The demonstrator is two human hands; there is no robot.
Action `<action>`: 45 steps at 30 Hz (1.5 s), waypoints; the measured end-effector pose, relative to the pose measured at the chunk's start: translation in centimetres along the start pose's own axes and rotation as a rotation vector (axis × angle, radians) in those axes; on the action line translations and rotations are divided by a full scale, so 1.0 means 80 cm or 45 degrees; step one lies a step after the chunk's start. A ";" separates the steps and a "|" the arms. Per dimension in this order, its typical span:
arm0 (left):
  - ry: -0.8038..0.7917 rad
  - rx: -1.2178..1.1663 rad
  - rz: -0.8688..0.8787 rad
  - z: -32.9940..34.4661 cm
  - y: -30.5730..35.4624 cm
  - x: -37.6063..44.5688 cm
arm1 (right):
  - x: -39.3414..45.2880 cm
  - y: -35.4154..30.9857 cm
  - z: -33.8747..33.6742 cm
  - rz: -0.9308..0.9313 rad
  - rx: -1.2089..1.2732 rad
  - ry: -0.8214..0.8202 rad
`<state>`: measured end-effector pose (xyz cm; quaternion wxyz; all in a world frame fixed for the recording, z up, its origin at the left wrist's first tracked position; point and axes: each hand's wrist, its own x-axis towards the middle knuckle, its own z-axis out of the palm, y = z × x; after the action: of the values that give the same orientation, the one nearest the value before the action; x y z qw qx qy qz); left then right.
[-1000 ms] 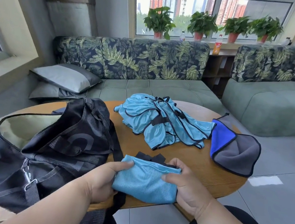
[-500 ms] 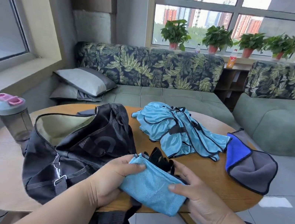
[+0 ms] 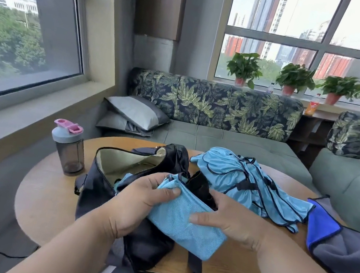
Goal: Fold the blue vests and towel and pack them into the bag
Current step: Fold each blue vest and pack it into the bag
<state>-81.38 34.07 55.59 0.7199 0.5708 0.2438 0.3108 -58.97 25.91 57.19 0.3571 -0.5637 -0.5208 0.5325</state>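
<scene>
step: packing the folded light-blue mesh vest [image 3: 186, 223] into the black fabric duffel bag [image 3: 145, 237] with pale beige lining; judged from the vest held right at the bag mouth
left hand: left hand [image 3: 139, 203] grips the vest's far-left end, thumb on top, fingers curled under it
right hand: right hand [image 3: 229, 218] clamps the vest's right side, thumb pressed flat on top, fingers tucked behind the fold
vest position: bundle tilted, upper-left end over the bag opening, lower-right corner hanging just past the bag toward the table's near edge
how to do it well: keep both ends pinched so the fold doesn't spring open; lead with the left end, slide down along the lining, let go only once it lies flat on the bottom
bag mouth: open and wide at the back-left; near rim sagging, probably needs a nudge aside, hard to tell behind the hands
edges: round wooden table [image 3: 47, 185]; bag drapes over the near edge, black strap [image 3: 193, 272] dangling below it
open room: bare wood left of the bag
obstacles: grey shaker bottle with pink lid [image 3: 68, 148] just beside the bag's left side, keep the elbow off it
still to do: heap of unfolded light-blue vests with black trim [image 3: 249, 188] touching the bag's right side; blue-and-grey microfibre towel [image 3: 337, 246] at the right table edge, partly overhanging
</scene>
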 end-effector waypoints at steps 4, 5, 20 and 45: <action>0.083 -0.076 -0.009 -0.020 0.014 -0.012 | 0.015 -0.004 0.019 0.022 0.180 -0.025; 0.094 -0.071 -0.009 -0.024 0.015 -0.014 | 0.017 -0.005 0.023 0.029 0.219 -0.041; 0.996 1.646 0.003 -0.163 0.056 0.032 | 0.096 -0.063 0.096 0.075 0.647 0.291; 0.927 0.618 0.018 -0.212 0.007 0.082 | 0.280 -0.069 0.172 0.540 0.168 0.442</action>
<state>-88.96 50.30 52.23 0.4300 0.5781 0.5438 0.4303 -75.92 46.64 54.89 0.3574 -0.7184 -0.2864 0.5236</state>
